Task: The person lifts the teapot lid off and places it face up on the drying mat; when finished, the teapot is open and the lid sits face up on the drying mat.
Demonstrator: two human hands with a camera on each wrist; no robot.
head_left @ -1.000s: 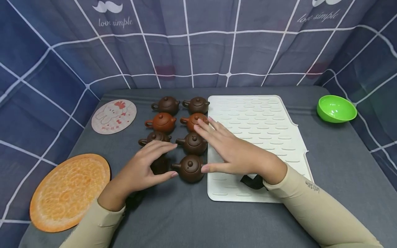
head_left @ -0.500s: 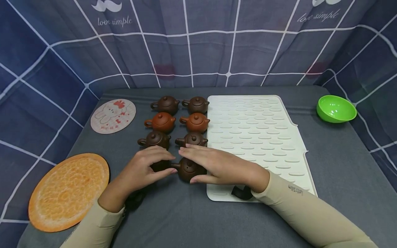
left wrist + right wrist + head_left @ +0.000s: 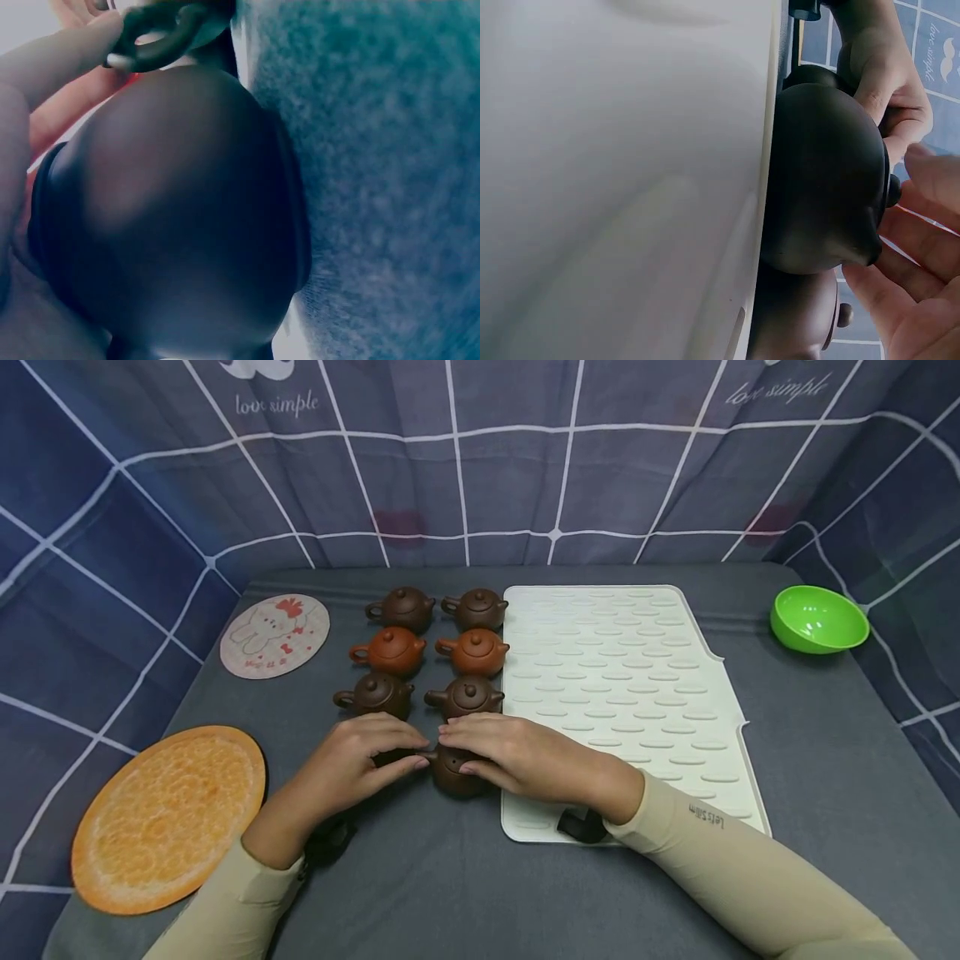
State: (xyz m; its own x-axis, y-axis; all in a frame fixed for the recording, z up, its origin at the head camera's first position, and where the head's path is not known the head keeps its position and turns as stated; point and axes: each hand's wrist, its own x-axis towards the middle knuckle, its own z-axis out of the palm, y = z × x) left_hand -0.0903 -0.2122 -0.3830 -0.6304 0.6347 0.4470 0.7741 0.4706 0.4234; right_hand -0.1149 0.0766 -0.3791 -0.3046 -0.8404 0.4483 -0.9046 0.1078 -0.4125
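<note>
Small clay teapots stand in two columns. The front right dark brown teapot (image 3: 453,772) lies between both hands. My left hand (image 3: 348,768) reaches over the mostly hidden front left teapot (image 3: 172,210), and its thumb and finger pinch the front right teapot's handle (image 3: 161,49). My right hand (image 3: 525,758) hovers over that teapot's lid, with the fingers on the far side and the thumb on the near side. In the right wrist view its fingers (image 3: 922,236) stretch beside the lid knob (image 3: 894,191), and its thumb stays apart from the knob.
Farther back stand more dark teapots (image 3: 468,695) and two reddish ones (image 3: 474,652). A white ridged mat (image 3: 600,693) adjoins the right column. At the far right sits a green bowl (image 3: 817,618). A rabbit-print mat (image 3: 273,635) and an orange round mat (image 3: 168,818) lie left.
My right hand has moved down and left to the front right teapot, its thumb coming nearer to its fingers. My left thumb and finger have closed together at that teapot's handle.
</note>
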